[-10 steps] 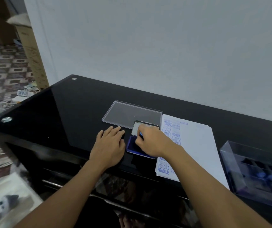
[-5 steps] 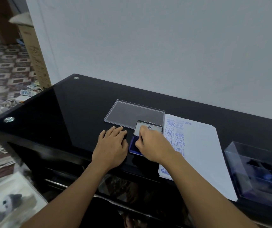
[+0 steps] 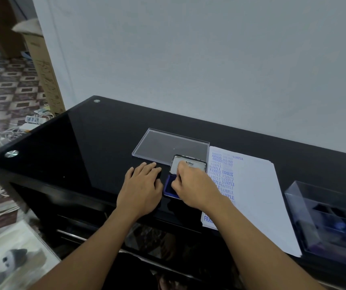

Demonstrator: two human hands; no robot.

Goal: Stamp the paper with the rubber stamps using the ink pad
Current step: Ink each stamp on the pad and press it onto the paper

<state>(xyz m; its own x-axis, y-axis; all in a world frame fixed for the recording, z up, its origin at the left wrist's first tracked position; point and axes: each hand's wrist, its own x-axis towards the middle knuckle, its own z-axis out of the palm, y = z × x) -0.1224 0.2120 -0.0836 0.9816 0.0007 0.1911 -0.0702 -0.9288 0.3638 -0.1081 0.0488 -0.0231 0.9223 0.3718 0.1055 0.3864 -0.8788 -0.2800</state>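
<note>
Head view: on a black glass table the ink pad lies open near the front edge, its blue bed showing and its hinged lid tipped up at the pad's 12 o'clock side, with a printed label.

The left hand lies flat on the glass at the pad's 9 o'clock, fingers straight and together, holding nothing, just beside the pad.

The right hand is over the pad with its fingers curled down onto the blue bed. It hides whatever is under it, so I cannot tell whether it grips a stamp.

The paper lies at the pad's 3 o'clock, its left column full of blue stamped words.

A clear flat lid sits at the pad's 11 o'clock.

A clear plastic box stands at the paper's 4 o'clock, with blurred blue shapes inside.
</note>
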